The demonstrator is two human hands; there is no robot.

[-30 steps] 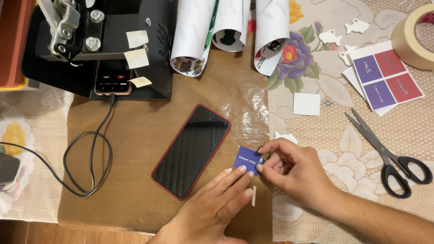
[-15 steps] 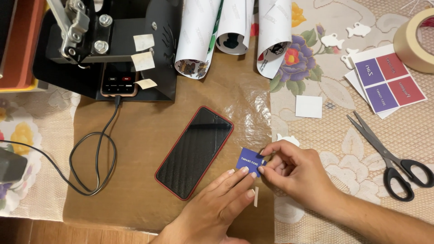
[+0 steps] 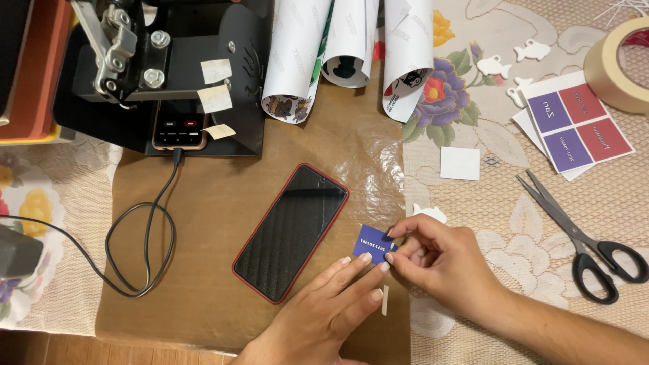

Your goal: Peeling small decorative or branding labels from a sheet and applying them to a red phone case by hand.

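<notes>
Both hands are working on a small purple printed square near the front edge of the counter, on the brown baking-paper sheet. The right hand pinches the square's right edge between thumb and forefinger, grip pressed together on it. The left hand lies flat-ish on the paper, fingers spread out, with two fingertips touching the square's lower edge, so it's steadying rather than gripping. A thin white strip sits just under those fingertips.

Just beside the square, to its left, is a phone in a red case, screen dark, lying diagonally on the brown sheet. Towards the back left corner there's a black heat press with a cable looping down from it across the paper. Rolls of white printed film lie along the back edge. On the floral cloth to the right: black scissors lying closed, a sheet of purple and red printed squares near the back right corner, a roll of masking tape, a blank white square and some small white fish-shaped cutouts.
</notes>
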